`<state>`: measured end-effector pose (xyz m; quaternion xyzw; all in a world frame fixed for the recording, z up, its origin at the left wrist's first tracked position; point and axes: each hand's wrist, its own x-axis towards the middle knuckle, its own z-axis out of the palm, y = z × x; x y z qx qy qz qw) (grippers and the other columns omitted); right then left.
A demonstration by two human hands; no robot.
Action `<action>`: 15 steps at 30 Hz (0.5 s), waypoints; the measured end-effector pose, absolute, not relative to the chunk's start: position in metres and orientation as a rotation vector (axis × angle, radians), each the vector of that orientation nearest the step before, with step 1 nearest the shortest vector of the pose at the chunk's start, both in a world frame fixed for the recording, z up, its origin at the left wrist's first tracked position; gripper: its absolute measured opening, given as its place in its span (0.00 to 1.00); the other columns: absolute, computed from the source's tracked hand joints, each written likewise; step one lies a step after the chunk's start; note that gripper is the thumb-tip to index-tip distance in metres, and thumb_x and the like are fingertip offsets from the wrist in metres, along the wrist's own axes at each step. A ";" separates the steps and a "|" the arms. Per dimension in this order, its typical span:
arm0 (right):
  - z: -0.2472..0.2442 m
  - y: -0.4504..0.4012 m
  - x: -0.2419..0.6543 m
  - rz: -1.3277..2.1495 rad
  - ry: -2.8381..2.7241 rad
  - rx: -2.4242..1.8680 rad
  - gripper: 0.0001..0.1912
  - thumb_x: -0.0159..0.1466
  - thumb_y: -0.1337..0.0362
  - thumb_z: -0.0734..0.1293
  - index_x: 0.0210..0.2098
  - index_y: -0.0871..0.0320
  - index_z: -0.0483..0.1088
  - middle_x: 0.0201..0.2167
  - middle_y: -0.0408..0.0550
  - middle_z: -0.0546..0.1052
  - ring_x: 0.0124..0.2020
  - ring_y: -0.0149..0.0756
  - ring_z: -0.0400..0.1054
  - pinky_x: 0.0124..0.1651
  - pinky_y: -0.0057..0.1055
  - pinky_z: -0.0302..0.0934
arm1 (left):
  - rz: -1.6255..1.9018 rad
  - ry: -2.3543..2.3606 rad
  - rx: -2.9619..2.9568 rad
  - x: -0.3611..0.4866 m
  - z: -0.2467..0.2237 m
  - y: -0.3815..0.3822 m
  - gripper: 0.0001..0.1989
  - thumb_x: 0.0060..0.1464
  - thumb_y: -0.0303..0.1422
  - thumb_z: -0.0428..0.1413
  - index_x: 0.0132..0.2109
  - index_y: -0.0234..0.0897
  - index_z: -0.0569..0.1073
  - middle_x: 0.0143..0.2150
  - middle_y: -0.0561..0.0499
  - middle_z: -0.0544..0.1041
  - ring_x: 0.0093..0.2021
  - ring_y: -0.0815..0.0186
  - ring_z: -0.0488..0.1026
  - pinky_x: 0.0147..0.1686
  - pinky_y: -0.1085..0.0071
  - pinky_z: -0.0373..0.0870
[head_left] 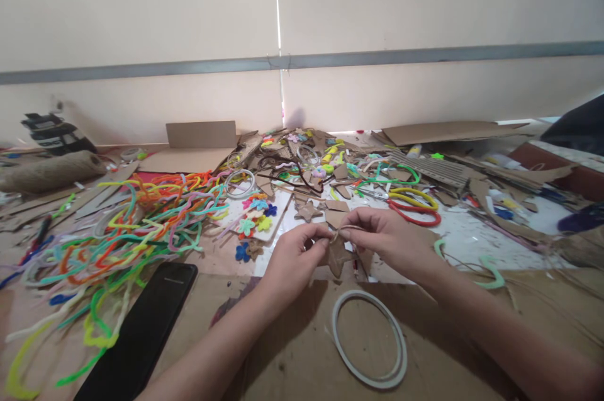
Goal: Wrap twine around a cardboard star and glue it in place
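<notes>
A brown cardboard star (336, 257) hangs point-down between my hands, above the near part of the table. My left hand (302, 250) pinches its upper left side with thumb and forefinger. At its top, my right hand (377, 234) is closed on a thin brown string (348, 227); the fingertips of both hands almost meet there. Another cardboard star (308, 209) lies just beyond my left hand. Below my hands, a white tape ring (336, 338) rests on the cardboard sheet (287, 350).
Tangled coloured pipe cleaners (155, 225) cover the left side. A black phone (141, 332) lies at front left. Felt-like flowers (257, 215) sit on a white card beyond my left hand. Cardboard scraps (429, 168) and a twine roll (51, 172) lie farther back, before a pale wall.
</notes>
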<state>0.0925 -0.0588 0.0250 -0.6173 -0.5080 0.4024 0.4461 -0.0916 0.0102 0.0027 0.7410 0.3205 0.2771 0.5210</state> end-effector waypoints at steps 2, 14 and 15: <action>0.024 -0.061 0.090 1.004 -1.267 -1.521 0.14 0.60 0.53 0.71 0.32 0.58 0.72 0.22 0.38 0.69 0.20 0.30 0.68 0.22 0.27 0.62 | 0.664 0.769 1.774 -0.092 0.004 0.010 0.10 0.56 0.30 0.54 0.41 0.37 0.80 0.39 0.49 0.81 0.40 0.62 0.74 0.39 0.70 0.67; 0.025 -0.065 0.088 0.881 -1.389 -1.552 0.10 0.64 0.55 0.68 0.33 0.55 0.72 0.23 0.39 0.72 0.19 0.32 0.68 0.22 0.28 0.63 | 0.627 0.734 1.690 -0.092 0.005 0.013 0.11 0.58 0.39 0.57 0.36 0.36 0.79 0.33 0.50 0.78 0.34 0.64 0.72 0.34 0.72 0.66; 0.025 -0.066 0.087 0.864 -1.397 -1.559 0.10 0.64 0.56 0.68 0.33 0.55 0.72 0.23 0.40 0.73 0.20 0.32 0.68 0.23 0.28 0.63 | 0.624 0.740 1.707 -0.091 0.005 0.013 0.09 0.56 0.37 0.58 0.36 0.36 0.79 0.33 0.50 0.79 0.34 0.64 0.73 0.35 0.71 0.67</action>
